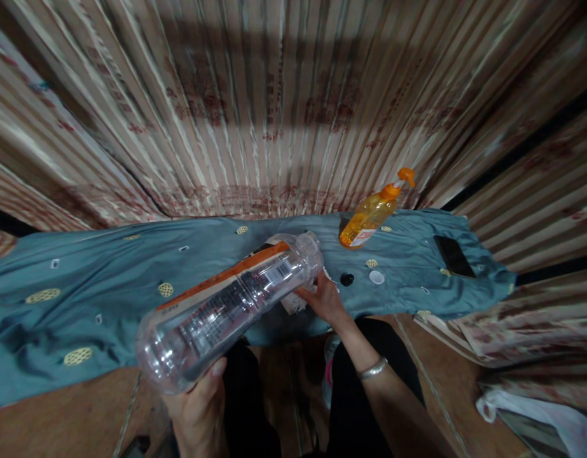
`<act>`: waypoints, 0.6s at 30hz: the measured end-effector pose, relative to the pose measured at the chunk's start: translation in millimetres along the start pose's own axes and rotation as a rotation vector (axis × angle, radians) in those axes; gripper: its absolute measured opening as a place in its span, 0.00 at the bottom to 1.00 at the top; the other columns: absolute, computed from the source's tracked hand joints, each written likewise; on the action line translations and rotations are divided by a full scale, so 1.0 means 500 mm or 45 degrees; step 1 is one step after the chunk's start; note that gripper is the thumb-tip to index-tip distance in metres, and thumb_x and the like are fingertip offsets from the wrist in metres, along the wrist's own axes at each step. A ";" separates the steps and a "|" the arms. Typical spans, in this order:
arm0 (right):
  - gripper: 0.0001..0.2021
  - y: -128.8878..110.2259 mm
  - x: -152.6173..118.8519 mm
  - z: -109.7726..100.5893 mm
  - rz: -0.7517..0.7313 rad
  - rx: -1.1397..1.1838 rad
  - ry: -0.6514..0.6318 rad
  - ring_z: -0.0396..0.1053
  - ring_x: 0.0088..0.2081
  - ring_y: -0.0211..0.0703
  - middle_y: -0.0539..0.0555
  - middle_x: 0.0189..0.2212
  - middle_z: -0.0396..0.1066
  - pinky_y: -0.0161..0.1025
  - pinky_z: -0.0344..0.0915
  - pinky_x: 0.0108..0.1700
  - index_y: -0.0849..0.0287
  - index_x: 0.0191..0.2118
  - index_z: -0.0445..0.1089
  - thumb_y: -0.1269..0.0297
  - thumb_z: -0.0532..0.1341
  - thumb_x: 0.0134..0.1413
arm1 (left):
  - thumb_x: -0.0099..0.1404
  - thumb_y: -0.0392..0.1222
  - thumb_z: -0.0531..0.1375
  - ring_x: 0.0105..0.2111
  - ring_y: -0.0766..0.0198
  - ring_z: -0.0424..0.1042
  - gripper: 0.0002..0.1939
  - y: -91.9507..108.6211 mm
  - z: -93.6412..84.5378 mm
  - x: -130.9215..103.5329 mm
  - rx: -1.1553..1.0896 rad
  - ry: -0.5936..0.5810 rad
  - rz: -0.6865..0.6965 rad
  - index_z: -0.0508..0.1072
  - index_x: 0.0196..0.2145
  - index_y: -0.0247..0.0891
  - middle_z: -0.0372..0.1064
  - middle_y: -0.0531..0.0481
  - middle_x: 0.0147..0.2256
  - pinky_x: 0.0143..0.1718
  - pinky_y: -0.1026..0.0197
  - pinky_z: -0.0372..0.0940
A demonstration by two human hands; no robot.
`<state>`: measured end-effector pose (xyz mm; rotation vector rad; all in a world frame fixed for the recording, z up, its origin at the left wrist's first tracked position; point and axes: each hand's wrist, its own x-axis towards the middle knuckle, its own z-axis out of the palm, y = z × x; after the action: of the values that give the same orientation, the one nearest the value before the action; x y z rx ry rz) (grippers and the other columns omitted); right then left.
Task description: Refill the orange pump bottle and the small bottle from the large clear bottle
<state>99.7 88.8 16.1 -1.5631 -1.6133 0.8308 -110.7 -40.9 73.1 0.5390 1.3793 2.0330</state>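
A large clear plastic bottle (pixel 236 305) with an orange and cream label lies tilted across the view, its capless neck pointing up to the right. My left hand (pixel 200 401) is closed around its base, the thumb on the near side and the other fingers hidden behind. Close under the neck, my right hand (pixel 324 299) is closed on a crumpled whitish cloth (pixel 294 303), pressed up against the bottle. The bottle hides part of the cloth and some right fingertips. To the right lie a small black cap (pixel 347 279) and a round white lid (pixel 376 277).
An orange pump bottle (pixel 369 219) stands on the blue-green cloth-covered surface (pixel 202 238), towards the back. A dark phone (pixel 454 256) lies at the right end. Striped curtains (pixel 274 127) hang behind and at the sides. Below is a tiled floor (pixel 436 362).
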 end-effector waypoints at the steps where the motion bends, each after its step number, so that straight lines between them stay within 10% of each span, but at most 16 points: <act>1: 0.28 -0.001 0.000 0.000 0.001 0.008 -0.004 0.82 0.49 0.57 0.61 0.48 0.83 0.49 0.77 0.50 0.58 0.57 0.69 0.61 0.73 0.52 | 0.41 0.46 0.81 0.41 0.57 0.81 0.36 -0.001 -0.001 0.000 0.017 -0.003 0.002 0.75 0.47 0.41 0.79 0.52 0.41 0.45 0.60 0.77; 18: 0.27 0.006 0.001 0.003 -0.006 0.000 0.007 0.82 0.49 0.58 0.61 0.48 0.83 0.49 0.77 0.50 0.58 0.58 0.70 0.61 0.73 0.52 | 0.42 0.44 0.81 0.41 0.59 0.80 0.37 0.002 0.001 0.000 -0.008 -0.015 0.039 0.76 0.50 0.41 0.79 0.51 0.41 0.46 0.62 0.76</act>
<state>99.9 89.6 12.5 -1.5599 -1.6122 0.8237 -110.6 -40.6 74.1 0.5714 1.3657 2.0545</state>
